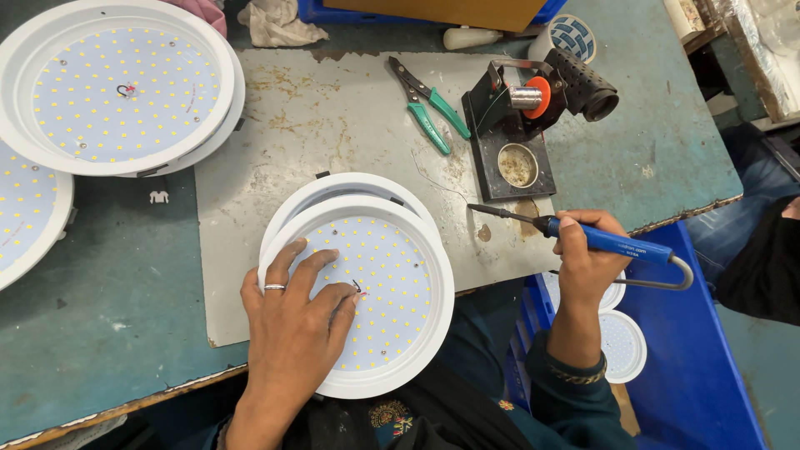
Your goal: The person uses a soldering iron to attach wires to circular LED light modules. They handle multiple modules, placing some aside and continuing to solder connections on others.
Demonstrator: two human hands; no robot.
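Under the left hand (292, 333) lies a round white lamp (367, 292), its disc of small yellow dots facing up; the fingers (321, 267) are spread flat on that disc, grasping nothing, with the thumb tip beside a short dark wire (357, 287) that pokes up near the disc's middle. A ring sits on one finger. The lamp rests on a second white rim (333, 187) of the same kind, and both stand on a grey, rust-stained mat (350, 117) at the near edge of the green bench (100, 275). Right of the lamp, well apart from it, the right hand (587, 254) is closed around the blue handle of a soldering iron (583, 235), whose dark tip points left above the mat's edge, short of the lamp. Beyond the tip stands a black solder stand (512, 133) with a small reel and a round tin, and green-handled cutters (429, 104) lie beside it. Far left, more white lamps (117, 83) are stacked. Below the right hand, a blue crate (692, 367) holds smaller round lamps (621, 343).
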